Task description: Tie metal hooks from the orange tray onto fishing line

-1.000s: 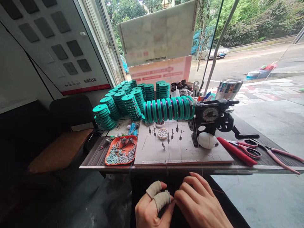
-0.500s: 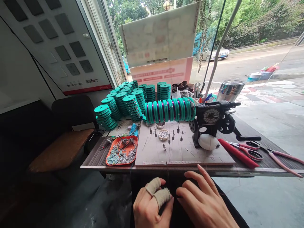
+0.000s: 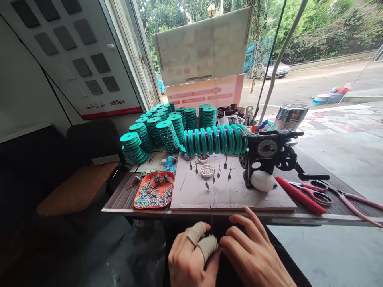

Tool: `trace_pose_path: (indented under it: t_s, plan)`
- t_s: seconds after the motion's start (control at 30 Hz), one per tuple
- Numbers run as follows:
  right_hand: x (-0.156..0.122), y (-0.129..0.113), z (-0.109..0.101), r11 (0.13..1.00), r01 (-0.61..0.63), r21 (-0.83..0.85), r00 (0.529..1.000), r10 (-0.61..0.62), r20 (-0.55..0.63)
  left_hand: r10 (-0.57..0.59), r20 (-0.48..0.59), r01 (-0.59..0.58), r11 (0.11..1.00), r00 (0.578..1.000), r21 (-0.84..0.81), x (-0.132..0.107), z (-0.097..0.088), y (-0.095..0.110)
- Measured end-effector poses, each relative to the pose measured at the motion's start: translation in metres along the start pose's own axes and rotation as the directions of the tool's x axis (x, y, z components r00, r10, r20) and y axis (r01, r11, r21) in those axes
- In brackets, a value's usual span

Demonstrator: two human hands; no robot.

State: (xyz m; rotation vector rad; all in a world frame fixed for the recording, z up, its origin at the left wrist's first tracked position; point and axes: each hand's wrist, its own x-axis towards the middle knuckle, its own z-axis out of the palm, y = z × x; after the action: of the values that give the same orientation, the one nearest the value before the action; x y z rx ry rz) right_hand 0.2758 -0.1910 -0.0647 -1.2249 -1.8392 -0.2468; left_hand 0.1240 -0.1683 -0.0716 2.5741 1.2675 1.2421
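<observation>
My left hand (image 3: 191, 257), with cloth tape wrapped round two fingers, and my right hand (image 3: 254, 255) meet just below the table's front edge. Their fingertips pinch together on a thin dark line (image 3: 210, 207) that runs up over the grey work board (image 3: 233, 195). A row of teal spools (image 3: 214, 139) sits on the shaft of a black hand-crank winder (image 3: 267, 153) at the back of the board. Small hooks or sinkers on lines lie on the board near a little dish of beads (image 3: 206, 170).
Stacks of teal spools (image 3: 161, 129) fill the back left. An orange tray (image 3: 153, 190) of small metal parts sits left of the board. Red scissors (image 3: 314, 190), a red-handled tool (image 3: 299, 195) and pink pliers (image 3: 356, 201) lie right. A dark chair (image 3: 80, 171) stands left.
Both hands stay pinched together at the table edge; the right hand's fingers have spread and lifted slightly. The view has shifted a little.
</observation>
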Motion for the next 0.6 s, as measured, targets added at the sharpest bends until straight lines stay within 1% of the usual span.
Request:
trace_pose_path:
  t_s: [0.1, 0.2, 0.27, 0.33, 0.4, 0.47, 0.5, 0.6]
  plan:
    - [0.0, 0.0, 0.0, 1.0, -0.008, -0.01, 1.0, 0.008, -0.013, 0.005, 0.013, -0.005, 1.0, 1.0, 0.006, 0.002, 0.0, 0.001]
    - [0.0, 0.0, 0.001, 1.0, 0.004, -0.011, 1.0, -0.004, 0.004, 0.002, 0.011, -0.002, 1.0, 1.0, -0.003, 0.006, -0.001, 0.003]
    - [0.0, 0.0, 0.001, 1.0, -0.009, 0.01, 1.0, 0.01, -0.028, -0.006, 0.036, 0.006, 1.0, 0.999, -0.02, 0.011, -0.005, 0.004]
    - [-0.001, 0.001, -0.001, 0.999, -0.03, 0.044, 0.998, 0.032, -0.052, -0.028, 0.128, 0.032, 0.999, 0.991, -0.032, 0.016, -0.012, 0.003]
    - [-0.002, 0.001, -0.005, 0.997, -0.033, 0.067, 0.999, 0.034, -0.004, -0.041, 0.245, 0.055, 0.997, 0.969, -0.05, 0.023, -0.02, 0.002]
    - [-0.002, 0.0, -0.009, 0.997, -0.025, 0.069, 0.998, 0.02, 0.066, -0.033, 0.327, 0.064, 0.994, 0.944, -0.086, 0.027, -0.026, 0.0]
    - [-0.002, 0.0, -0.01, 0.998, -0.023, 0.065, 0.997, 0.018, 0.078, -0.024, 0.351, 0.067, 0.992, 0.936, -0.109, 0.029, -0.028, 0.0]
    - [-0.002, -0.002, -0.01, 0.998, -0.038, 0.054, 0.999, 0.036, 0.032, -0.042, 0.378, 0.102, 0.985, 0.925, -0.14, 0.031, -0.028, 0.001]
